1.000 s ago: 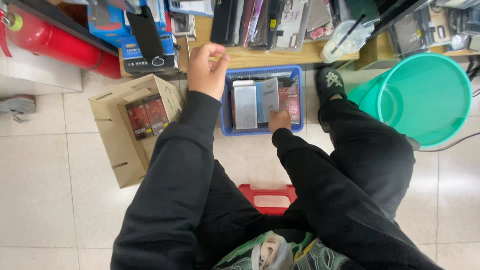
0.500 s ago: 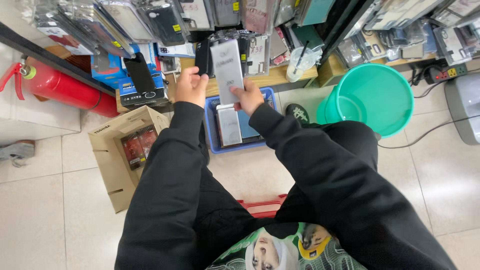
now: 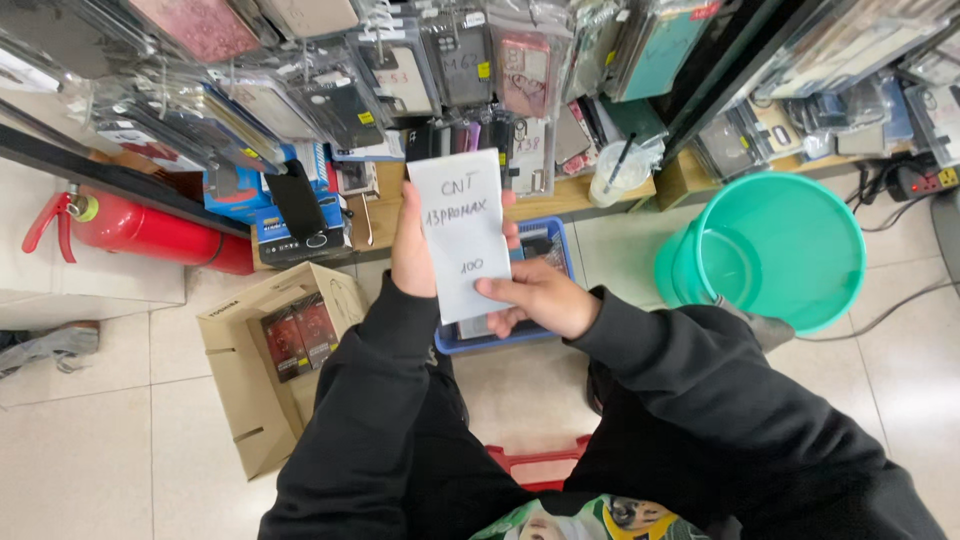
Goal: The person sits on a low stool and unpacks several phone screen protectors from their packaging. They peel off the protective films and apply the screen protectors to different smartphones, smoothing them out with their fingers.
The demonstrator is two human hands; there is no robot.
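White box raised higher than before
Left hand (image 3: 412,250) and right hand (image 3: 535,297) both grasp the white box (image 3: 460,232) above the blue basket (image 3: 556,250)

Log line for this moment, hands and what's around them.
left hand: grips white box | right hand: steadies its lower edge | below: blue tray | left: cardboard box | right: green bucket

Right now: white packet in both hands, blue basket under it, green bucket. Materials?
White packet: likely paper or thin card, matte, handwriting on its face. Blue basket: apparently moulded plastic with slotted walls. Green bucket: glossy plastic, smooth, light sheen on its rim.
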